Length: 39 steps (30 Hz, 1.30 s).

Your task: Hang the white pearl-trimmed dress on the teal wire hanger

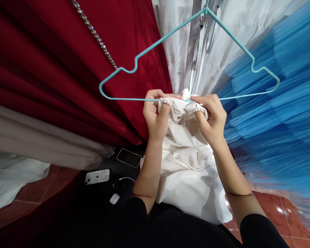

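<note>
A white garment [188,182] with a pearl-beaded edge drapes down over my lap. My left hand [156,115] grips its gathered upper part, thumb on the pearl trim and fingers behind. On the other side, my right hand [212,115] pinches the same edge in a like way. The light blue hanger [134,99] spans the view above; its bottom bar runs behind or through the cloth bunched between my hands. The fingertips at the back are partly hidden by the fabric.
Red fabric [134,41] with a rhinestone strand [96,34] hangs at left, blue ruffled tulle [279,103] at right. White cloth and a metal rail [195,58] are behind. Two phones [97,176] and a white earbud case [114,198] lie on a black surface at lower left.
</note>
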Tool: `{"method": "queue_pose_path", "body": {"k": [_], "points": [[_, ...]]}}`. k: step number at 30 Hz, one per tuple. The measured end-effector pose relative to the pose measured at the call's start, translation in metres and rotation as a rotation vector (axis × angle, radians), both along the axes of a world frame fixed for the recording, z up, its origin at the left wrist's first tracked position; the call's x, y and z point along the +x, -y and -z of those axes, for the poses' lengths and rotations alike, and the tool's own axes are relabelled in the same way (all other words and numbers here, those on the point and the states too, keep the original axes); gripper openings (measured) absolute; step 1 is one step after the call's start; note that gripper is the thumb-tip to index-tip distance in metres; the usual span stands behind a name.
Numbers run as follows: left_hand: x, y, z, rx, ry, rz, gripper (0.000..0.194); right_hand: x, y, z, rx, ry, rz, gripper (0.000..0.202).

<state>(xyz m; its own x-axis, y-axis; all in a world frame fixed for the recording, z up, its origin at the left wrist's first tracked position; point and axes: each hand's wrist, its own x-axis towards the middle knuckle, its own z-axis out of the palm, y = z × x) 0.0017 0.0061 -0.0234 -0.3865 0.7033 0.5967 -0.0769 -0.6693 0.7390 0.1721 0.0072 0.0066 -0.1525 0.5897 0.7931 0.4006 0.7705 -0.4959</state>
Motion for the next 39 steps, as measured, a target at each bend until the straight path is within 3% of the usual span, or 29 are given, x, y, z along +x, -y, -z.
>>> {"method": "queue_pose_path", "body": {"k": [3, 6, 9, 12, 15, 19, 22, 24, 26, 27, 29, 31, 34, 36, 39], "points": [[-0.016, 0.008, 0.012, 0.023, -0.043, -0.204, 0.033, 0.002, -0.002, 0.003, 0.011, -0.011, 0.081, 0.021], [-0.042, 0.016, 0.021, -0.103, -0.061, -0.318, 0.019, 0.006, -0.001, 0.001, -0.012, -0.005, 0.09, 0.019], [-0.08, 0.017, 0.015, -0.087, -0.051, -0.423, 0.019, 0.009, -0.001, 0.001, -0.018, -0.041, 0.064, 0.02], [-0.117, 0.015, -0.011, 0.059, -0.088, -0.565, 0.03, 0.009, -0.001, 0.002, -0.039, -0.048, 0.05, 0.02], [-0.131, 0.02, -0.05, 0.134, -0.209, -0.609, 0.03, 0.008, 0.0, 0.002, -0.047, -0.049, 0.052, 0.019], [-0.112, 0.026, -0.092, 0.028, -0.475, -0.598, 0.033, 0.006, 0.0, 0.001, -0.032, -0.07, 0.042, 0.018], [-0.089, 0.02, -0.107, 0.093, -0.501, -0.563, 0.04, 0.006, -0.001, 0.001, -0.018, -0.066, 0.04, 0.017], [-0.074, 0.016, -0.111, 0.141, -0.537, -0.451, 0.034, 0.006, -0.001, 0.002, -0.023, -0.051, 0.059, 0.016], [-0.058, 0.018, -0.11, 0.179, -0.57, -0.312, 0.024, 0.007, -0.002, 0.003, -0.032, -0.037, 0.074, 0.017], [-0.049, 0.023, -0.107, 0.209, -0.551, -0.265, 0.029, 0.008, -0.003, 0.004, -0.032, -0.032, 0.079, 0.017], [-0.032, 0.035, -0.096, 0.214, -0.441, -0.221, 0.027, 0.008, -0.003, 0.005, -0.031, -0.018, 0.089, 0.019], [-0.019, 0.046, -0.076, 0.069, -0.371, -0.104, 0.018, 0.008, -0.003, 0.006, -0.028, 0.002, 0.11, 0.02], [-0.007, 0.046, -0.038, -0.359, -0.431, 0.287, 0.046, 0.007, -0.002, 0.005, -0.009, 0.013, 0.125, 0.019], [-0.001, 0.035, -0.019, -0.446, -0.275, 0.301, 0.055, 0.006, -0.002, 0.003, 0.009, -0.005, 0.103, 0.017], [0.011, 0.017, -0.01, -0.276, 0.113, 0.284, 0.055, 0.004, -0.001, 0.003, 0.02, -0.022, 0.071, 0.02]]}}
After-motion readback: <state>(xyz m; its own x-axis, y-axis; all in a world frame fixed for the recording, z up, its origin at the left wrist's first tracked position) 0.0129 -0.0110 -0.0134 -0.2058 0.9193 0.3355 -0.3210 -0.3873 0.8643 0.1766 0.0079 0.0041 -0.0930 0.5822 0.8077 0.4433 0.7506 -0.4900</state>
